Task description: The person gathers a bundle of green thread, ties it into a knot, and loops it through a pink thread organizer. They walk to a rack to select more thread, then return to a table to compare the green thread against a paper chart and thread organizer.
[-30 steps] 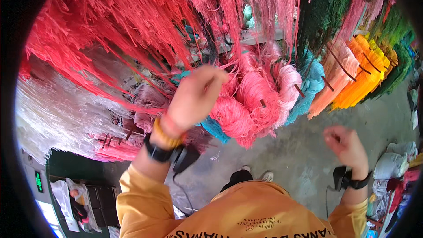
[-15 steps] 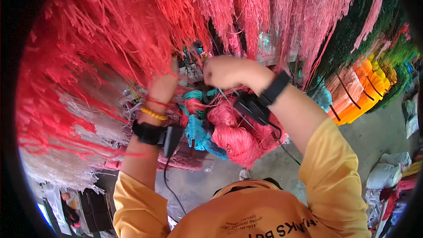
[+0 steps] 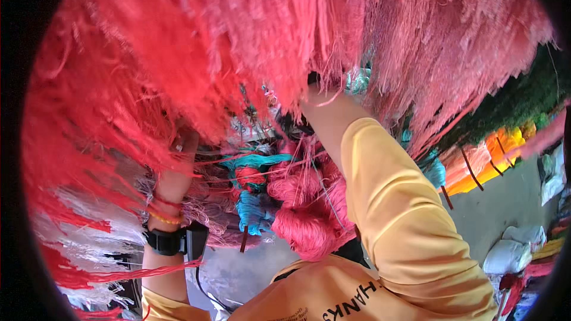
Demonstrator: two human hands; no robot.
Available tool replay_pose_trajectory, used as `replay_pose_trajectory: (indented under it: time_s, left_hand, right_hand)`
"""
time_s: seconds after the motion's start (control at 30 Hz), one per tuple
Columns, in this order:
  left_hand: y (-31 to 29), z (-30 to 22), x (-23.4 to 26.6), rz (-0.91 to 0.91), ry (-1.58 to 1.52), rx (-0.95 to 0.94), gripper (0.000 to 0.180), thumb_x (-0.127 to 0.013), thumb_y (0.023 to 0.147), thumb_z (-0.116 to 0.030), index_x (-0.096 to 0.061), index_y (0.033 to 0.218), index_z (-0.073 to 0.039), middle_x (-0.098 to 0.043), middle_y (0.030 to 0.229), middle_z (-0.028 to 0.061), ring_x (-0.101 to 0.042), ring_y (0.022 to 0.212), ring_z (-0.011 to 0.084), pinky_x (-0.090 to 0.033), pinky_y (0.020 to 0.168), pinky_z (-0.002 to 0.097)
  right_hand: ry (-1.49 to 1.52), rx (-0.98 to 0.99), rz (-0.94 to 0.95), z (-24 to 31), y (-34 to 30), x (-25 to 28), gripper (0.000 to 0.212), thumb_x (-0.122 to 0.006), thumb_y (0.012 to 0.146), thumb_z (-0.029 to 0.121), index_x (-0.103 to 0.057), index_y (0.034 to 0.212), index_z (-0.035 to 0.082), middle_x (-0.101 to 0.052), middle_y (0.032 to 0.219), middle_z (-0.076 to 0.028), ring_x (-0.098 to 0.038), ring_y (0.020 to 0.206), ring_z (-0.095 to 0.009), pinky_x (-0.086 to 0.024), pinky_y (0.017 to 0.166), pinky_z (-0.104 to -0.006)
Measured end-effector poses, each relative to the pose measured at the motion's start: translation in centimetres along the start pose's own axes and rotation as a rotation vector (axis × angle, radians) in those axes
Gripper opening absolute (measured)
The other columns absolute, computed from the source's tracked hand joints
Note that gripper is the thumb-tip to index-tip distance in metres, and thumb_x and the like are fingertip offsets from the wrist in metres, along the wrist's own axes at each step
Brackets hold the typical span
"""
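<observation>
Long red and pink yarn strands hang in a thick curtain across the top and left. My left hand is in among the red strands at the left, its fingers covered and blurred. At centre right, my right forearm reaches up into the pink strands, which hide that hand. What either hand holds cannot be made out. Below and between my arms hang bundled pink yarn skeins and turquoise yarn skeins, with thin loose threads crossing above them.
Orange and yellow skeins hang on dark rods at the right, below dark green yarn. White sacks lie on the floor at the far right. Whitish yarn hangs at the lower left.
My right arm has reached farther up, and its hand has gone behind the pink strands. My left hand has shifted left and down into the red yarn. The curtain now fills more of the view.
</observation>
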State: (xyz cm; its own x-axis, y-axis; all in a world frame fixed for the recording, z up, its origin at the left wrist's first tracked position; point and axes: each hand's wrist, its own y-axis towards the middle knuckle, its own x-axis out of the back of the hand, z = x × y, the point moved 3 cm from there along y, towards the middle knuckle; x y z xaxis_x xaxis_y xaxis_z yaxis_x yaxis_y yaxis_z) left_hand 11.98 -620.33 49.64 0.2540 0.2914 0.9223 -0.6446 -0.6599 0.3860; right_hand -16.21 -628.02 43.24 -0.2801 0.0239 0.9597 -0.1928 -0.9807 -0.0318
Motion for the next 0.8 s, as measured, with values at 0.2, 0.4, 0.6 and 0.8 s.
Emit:
replay_pose_trajectory:
  time_s: [0.2, 0.4, 0.6, 0.8]
  left_hand:
    - [-0.5, -0.5, 0.9, -0.252, -0.522, 0.123, 0.030, -0.056, 0.079, -0.015, -0.050, 0.106, -0.005, -0.052, 0.109, 0.0072, -0.046, 0.103, 0.0193, -0.033, 0.087, 0.0338]
    - [0.2, -2.5, 1.7, -0.198, -0.751, 0.265, 0.030, -0.058, 0.078, -0.013, -0.051, 0.106, -0.006, -0.053, 0.105, 0.0064, -0.048, 0.098, 0.0196, -0.036, 0.084, 0.0326]
    - [-0.4, -2.9, 2.3, -0.147, -0.680, 0.219, 0.029, -0.048, 0.081, -0.010, -0.049, 0.109, -0.007, -0.050, 0.111, 0.0083, -0.045, 0.105, 0.0213, -0.037, 0.087, 0.0329]
    - [-0.7, -2.6, 1.6, -0.282, 0.042, -0.241, 0.032, -0.047, 0.079, -0.006, -0.049, 0.111, -0.009, -0.049, 0.113, 0.0082, -0.044, 0.108, 0.0217, -0.036, 0.090, 0.0339]
  right_hand:
    - [-0.014, 0.046, 0.012, 1.0, 1.1, -0.3, 0.025, -0.046, 0.078, 0.022, -0.057, 0.088, 0.002, -0.057, 0.077, -0.011, -0.055, 0.069, -0.021, -0.043, 0.063, -0.0311]
    - [-0.040, 0.052, 0.026, -0.4, 0.5, 0.1, 0.026, -0.046, 0.079, 0.023, -0.057, 0.088, 0.002, -0.057, 0.076, -0.009, -0.054, 0.068, -0.019, -0.043, 0.063, -0.0303]
    - [-0.058, 0.064, 0.059, -0.9, -0.7, -0.2, 0.026, -0.045, 0.080, 0.025, -0.056, 0.089, 0.003, -0.056, 0.075, -0.008, -0.053, 0.066, -0.018, -0.042, 0.062, -0.0294]
    - [-0.078, 0.052, 0.069, -1.2, -1.6, -0.4, 0.027, -0.045, 0.082, 0.026, -0.056, 0.089, 0.003, -0.055, 0.074, -0.006, -0.052, 0.065, -0.017, -0.042, 0.061, -0.0285]
